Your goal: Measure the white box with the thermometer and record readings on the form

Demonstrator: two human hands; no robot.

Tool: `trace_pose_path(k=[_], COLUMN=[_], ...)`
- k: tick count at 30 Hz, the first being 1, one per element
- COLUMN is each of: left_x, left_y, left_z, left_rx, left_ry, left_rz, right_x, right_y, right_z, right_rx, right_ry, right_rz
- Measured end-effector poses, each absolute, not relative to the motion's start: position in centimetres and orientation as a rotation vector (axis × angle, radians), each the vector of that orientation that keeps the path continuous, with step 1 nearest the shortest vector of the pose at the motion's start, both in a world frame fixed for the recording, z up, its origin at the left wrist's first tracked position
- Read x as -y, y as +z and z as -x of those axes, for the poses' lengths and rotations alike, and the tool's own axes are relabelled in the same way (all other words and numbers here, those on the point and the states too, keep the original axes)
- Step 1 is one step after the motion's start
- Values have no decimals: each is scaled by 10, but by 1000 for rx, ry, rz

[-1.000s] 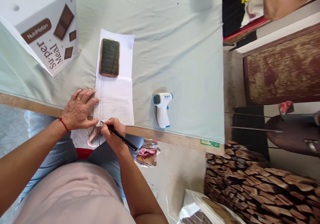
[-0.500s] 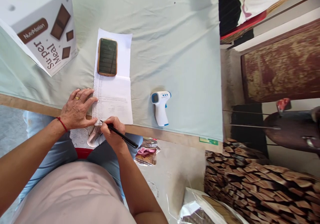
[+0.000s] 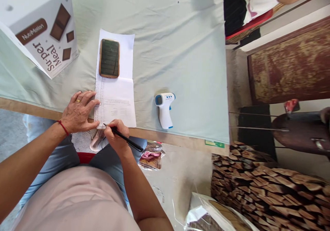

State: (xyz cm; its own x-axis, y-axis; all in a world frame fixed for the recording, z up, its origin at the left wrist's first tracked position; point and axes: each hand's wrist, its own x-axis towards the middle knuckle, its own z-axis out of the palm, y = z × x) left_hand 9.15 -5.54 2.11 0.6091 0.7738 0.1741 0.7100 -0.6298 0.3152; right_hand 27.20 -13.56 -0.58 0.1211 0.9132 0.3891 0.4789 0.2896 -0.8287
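My right hand (image 3: 117, 135) is closed around a black pen (image 3: 127, 140), its tip at the lower left edge of a creased white sheet of paper (image 3: 116, 102). Flat at the sheet's left edge lies my left hand (image 3: 81, 112), fingers spread, with a ring and a red string bracelet. Print and a dense column of marks run down the paper's lower half and left side. A smartphone (image 3: 109, 58) in a brown-edged case rests on the upper half, its screen dark. To the right, a white and blue infrared thermometer (image 3: 165, 110) lies on the cloth.
A large white NutriMotion box (image 3: 38, 28) stands at the table's left. The pale green cloth (image 3: 190, 62) covers the table, whose brown front edge runs before my lap. Stacked firewood (image 3: 268, 189) and a plastic bag (image 3: 211, 214) are at lower right.
The view has shifted slightly. The pen's rear end has dipped a little to the right, while its tip stays near the same spot on the paper. My left hand keeps its place.
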Motion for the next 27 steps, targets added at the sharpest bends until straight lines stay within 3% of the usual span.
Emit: trace_pose_path(k=[27], left_x=[54], left_y=[22], left_z=[-91], left_rx=[-1233], left_ry=[430], left_rz=[-2581], right_x=[137], right_y=[-7], right_z=[-271], right_rx=[1492], right_ry=[503], right_rz=[1363])
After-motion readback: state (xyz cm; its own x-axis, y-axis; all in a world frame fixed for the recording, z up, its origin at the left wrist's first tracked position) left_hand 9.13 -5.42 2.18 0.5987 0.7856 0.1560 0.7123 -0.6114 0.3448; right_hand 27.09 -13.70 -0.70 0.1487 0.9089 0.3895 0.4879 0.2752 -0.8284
